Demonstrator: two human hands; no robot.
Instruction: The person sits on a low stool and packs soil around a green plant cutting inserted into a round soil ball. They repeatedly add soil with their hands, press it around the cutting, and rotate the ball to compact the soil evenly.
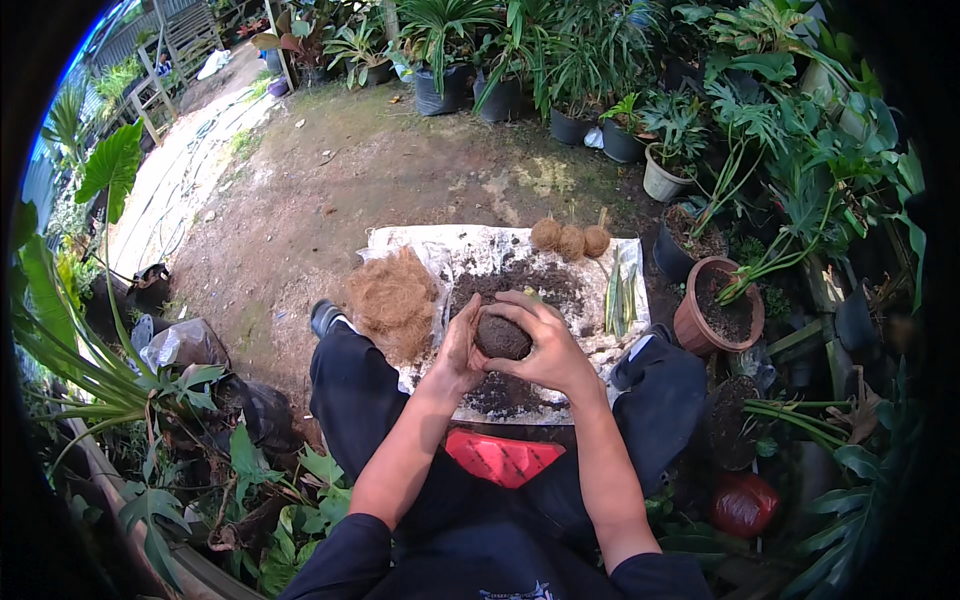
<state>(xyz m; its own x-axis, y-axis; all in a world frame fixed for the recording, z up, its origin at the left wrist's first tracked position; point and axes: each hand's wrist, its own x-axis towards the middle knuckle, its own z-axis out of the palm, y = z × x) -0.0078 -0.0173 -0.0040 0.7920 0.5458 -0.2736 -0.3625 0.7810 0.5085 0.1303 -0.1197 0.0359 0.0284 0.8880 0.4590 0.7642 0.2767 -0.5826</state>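
My left hand and my right hand hold a dark ball of soil between them, above a white sheet on the ground. A pale green tip shows just past the ball, partly hidden by my right fingers. Loose dark soil is spread over the sheet beneath. Brown fibre lies in a heap at the sheet's left. Three fibre-wrapped balls sit at its far right edge, thin stems rising from them. Long green leaf pieces with pale edges lie at the right.
A red plastic object is between my legs, close to the sheet's near edge. Potted plants line the far side and the right, among them a terracotta-coloured pot. Leafy plants and a dark plastic bag stand at the left.
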